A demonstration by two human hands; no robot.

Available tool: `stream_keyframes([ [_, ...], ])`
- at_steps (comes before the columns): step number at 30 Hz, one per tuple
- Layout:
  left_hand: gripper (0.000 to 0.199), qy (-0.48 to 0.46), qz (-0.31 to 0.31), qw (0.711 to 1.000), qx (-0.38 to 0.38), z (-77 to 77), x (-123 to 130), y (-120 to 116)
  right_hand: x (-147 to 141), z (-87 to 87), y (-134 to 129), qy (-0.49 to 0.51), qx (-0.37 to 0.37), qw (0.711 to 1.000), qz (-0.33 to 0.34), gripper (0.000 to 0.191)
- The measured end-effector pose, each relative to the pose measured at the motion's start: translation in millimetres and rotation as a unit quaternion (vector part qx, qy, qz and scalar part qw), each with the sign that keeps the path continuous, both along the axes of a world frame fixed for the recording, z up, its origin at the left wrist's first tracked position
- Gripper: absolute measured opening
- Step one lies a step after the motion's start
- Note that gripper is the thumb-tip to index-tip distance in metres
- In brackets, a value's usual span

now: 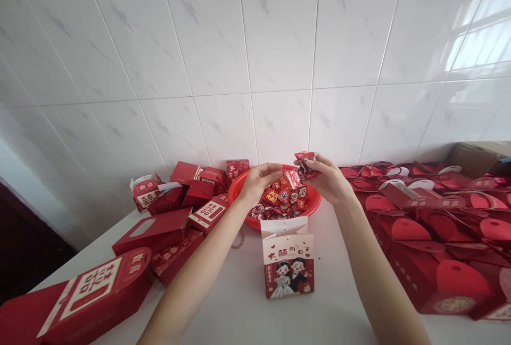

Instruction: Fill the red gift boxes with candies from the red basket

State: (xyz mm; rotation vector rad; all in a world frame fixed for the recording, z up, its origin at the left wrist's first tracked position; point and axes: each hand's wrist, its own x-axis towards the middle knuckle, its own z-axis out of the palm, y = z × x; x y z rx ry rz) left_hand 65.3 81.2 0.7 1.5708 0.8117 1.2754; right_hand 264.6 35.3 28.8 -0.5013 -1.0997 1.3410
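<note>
A red plastic bowl (pixel 236 196) holds many wrapped candies (pixel 279 196) in red, dark and white wrappers. Above its right side, my right hand (pixel 328 177) is closed on several wrapped candies (pixel 306 164). My left hand (pixel 257 181) is over the bowl's left side with thumb and fingers drawn together in a pinch; whether anything is between them is hidden. In front of the bowl, between my forearms, an upright candy box (pixel 288 268) with a cartoon couple stands with its white top flaps raised. Its inside is mostly hidden.
Red gift boxes (pixel 159 228) lie in a loose heap at the left, with a large one (pixel 80 297) nearest. Rows of red handled boxes (pixel 431 228) crowd the right side. Behind them is a cardboard carton (pixel 475 158). A white tiled wall (pixel 279 41) closes off the back.
</note>
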Motion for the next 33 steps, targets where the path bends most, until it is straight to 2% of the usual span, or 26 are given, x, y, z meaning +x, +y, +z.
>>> stream_keyframes([
  [3, 0.043, -0.052, 0.057, 0.997, 0.025, 4.7, -1.5, -24.6, -1.5, 4.6, -12.4, -0.062, 0.03, 0.997, 0.039, 0.019],
  [6, 0.036, -0.065, 0.123, 0.986, 0.087, 7.2, -2.2, -45.6, -1.2, 8.5, -23.3, -0.11, 0.041, 0.992, 0.055, 0.016],
  [9, 0.026, -0.077, 0.163, 0.972, 0.151, 7.7, -1.5, -61.7, -4.7, 10.1, -30.1, -0.121, 0.041, 0.989, 0.07, 0.017],
  [12, 0.018, -0.052, 0.166, 0.966, 0.19, 7.0, 0.2, -73.0, -12.9, 9.7, -32.7, -0.092, 0.042, 0.993, 0.059, 0.016],
  [16, 0.012, -0.034, 0.129, 0.968, 0.212, 5.9, -5.5, -83.7, -17.7, 10.2, -34.1, -0.078, 0.041, 0.995, 0.035, 0.016],
  [18, 0.008, 0.005, 0.101, 0.973, 0.206, 5.2, -14.2, -90.3, -12.6, 12.9, -37.3, -0.089, 0.051, 0.994, 0.026, 0.016],
  [20, 0.005, 0.093, 0.073, 0.974, 0.194, 2.9, -25.0, -98.6, -3.5, 17.2, -43.3, -0.105, 0.059, 0.992, 0.024, 0.016],
  [22, 0.006, 0.19, 0.044, 0.964, 0.181, -2.2, -34.7, -106.8, 6.2, 22.0, -51.1, -0.126, 0.058, 0.99, 0.032, 0.018],
  [24, 0.01, 0.246, 0.026, 0.955, 0.164, -9.9, -40.4, -112.1, 13.2, 26.1, -58.5, -0.156, 0.057, 0.985, 0.037, 0.019],
  [26, 0.017, 0.253, 0.021, 0.957, 0.141, -18.8, -41.5, -113.0, 15.6, 28.7, -63.6, -0.204, 0.069, 0.976, 0.036, 0.017],
  [29, 0.026, 0.223, 0.034, 0.968, 0.108, -29.2, -37.6, -109.2, 12.4, 30.2, -65.9, -0.305, 0.093, 0.947, 0.046, 0.014],
  [33, 0.031, 0.225, 0.064, 0.971, 0.047, -31.0, -31.2, -108.4, 5.7, 27.7, -61.9, -0.418, 0.12, 0.899, 0.048, 0.018],
])
